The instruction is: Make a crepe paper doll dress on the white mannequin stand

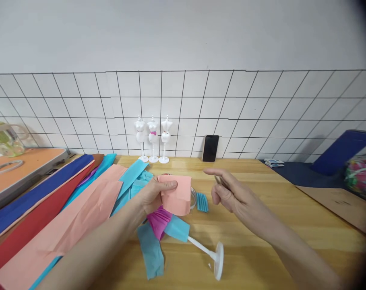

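Observation:
My left hand (154, 195) is closed on a small mannequin wrapped in a salmon-pink paper piece (177, 195), with magenta paper (159, 221) and light blue paper strips (152, 251) hanging below it. The mannequin's white stand (211, 253) sticks out low to the right, above the wooden table (261, 241). My right hand (226, 189) hovers just right of the pink paper, index finger stretched toward it, the other fingers curled; nothing shows in it. A small pleated blue paper piece (202, 202) lies between the hands.
Long sheets of paper in pink (68, 229), red, dark blue and light blue lie at the left. Three white mini mannequins (153, 139) and a black phone (210, 148) stand at the grid wall. An orange board with a green jug (4, 139) is far left; a blue box is at right.

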Motion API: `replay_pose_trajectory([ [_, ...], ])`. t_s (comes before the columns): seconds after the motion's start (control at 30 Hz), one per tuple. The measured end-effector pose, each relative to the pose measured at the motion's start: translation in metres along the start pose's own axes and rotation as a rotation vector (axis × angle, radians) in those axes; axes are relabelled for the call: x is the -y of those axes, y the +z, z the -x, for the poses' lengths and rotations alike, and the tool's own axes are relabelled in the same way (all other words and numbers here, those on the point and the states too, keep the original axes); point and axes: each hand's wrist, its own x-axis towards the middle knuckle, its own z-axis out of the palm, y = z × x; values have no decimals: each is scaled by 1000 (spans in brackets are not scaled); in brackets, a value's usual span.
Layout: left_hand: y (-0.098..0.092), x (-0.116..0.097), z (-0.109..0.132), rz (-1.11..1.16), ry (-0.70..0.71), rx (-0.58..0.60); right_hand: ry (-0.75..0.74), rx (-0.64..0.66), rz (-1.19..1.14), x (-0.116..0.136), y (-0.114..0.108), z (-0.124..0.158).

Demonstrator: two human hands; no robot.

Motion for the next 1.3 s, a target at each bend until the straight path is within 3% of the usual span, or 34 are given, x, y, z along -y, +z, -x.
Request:
replay_pose_trajectory([
  [0.27, 0, 5, 1, 57, -3, 130, 109, 305, -412, 11, 5, 13],
  [0.47, 3, 1, 5, -20, 14, 95, 235, 423, -667, 15, 10, 13],
  [0.7, 2, -11, 6, -208, 68, 106, 265, 511, -533, 10, 8, 8],
  [0.9, 6, -18, 7, -325, 141, 170, 296, 442, -507, 9, 11, 7],
  [1.3, 5, -21, 7, -586, 87, 157, 340, 468, -497, 5, 8, 3],
])
